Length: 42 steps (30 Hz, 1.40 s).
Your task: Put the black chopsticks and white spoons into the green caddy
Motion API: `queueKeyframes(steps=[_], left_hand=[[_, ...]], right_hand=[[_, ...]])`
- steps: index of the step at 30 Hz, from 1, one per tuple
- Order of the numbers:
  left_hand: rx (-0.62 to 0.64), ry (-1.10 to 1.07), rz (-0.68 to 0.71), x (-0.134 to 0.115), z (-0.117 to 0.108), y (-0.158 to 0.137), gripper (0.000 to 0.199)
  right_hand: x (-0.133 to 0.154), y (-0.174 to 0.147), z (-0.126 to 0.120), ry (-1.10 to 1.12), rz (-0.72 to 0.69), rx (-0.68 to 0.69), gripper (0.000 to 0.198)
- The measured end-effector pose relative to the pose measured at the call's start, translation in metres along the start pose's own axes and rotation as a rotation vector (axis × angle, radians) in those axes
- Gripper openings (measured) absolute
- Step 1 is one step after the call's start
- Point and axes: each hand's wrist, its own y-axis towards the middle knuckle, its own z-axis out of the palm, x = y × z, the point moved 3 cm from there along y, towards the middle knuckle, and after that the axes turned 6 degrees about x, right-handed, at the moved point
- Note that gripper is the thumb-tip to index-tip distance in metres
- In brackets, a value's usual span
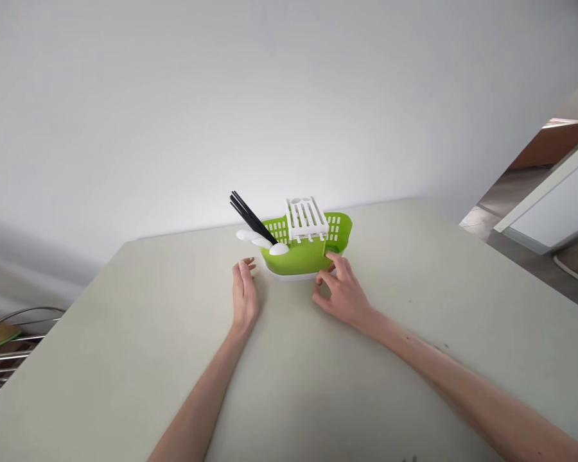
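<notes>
A green utensil basket (293, 260) with slotted sides stands on the table, its base white. Black chopsticks (250, 218) lean out of its left end, beside several white spoons (279, 249). Across the basket's top sits a white slatted rack (308, 218) with small hooks on its front. My left hand (245, 292) rests on the table just left of the basket, fingers loosely extended and holding nothing. At the right front, my right hand (343, 290) has its fingers apart and partly bent, with the index fingertip at the basket's front wall.
The pale table (173, 346) has its back edge along a white wall (270, 96). A metal rack (14, 353) stands beyond the table's left edge. To the right, a white panel (553, 199) and the floor show past the table.
</notes>
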Motion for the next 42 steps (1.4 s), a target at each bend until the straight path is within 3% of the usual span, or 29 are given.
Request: queueKeyframes(steps=[10, 19, 31, 38, 42], left_hand=[[0.082, -0.031, -0.044, 0.001, 0.004, -0.001, 0.065], [0.076, -0.037, -0.049, -0.001, 0.002, 0.003, 0.068], [-0.051, -0.455, -0.125, 0.017, -0.007, 0.021, 0.066], [-0.121, -0.733, -0.181, 0.006, -0.028, 0.038, 0.054], [-0.085, -0.706, -0.09, -0.024, -0.045, 0.066, 0.046]], right_hand=[[0.01, -0.003, 0.001, 0.056, -0.031, -0.039, 0.007], [0.007, 0.0, -0.005, 0.134, 0.006, -0.043, 0.008], [0.007, -0.001, -0.008, 0.205, 0.044, -0.047, 0.009], [0.005, -0.003, -0.008, 0.243, 0.049, 0.005, 0.007], [0.004, -0.003, -0.008, 0.246, 0.052, 0.013, 0.008]])
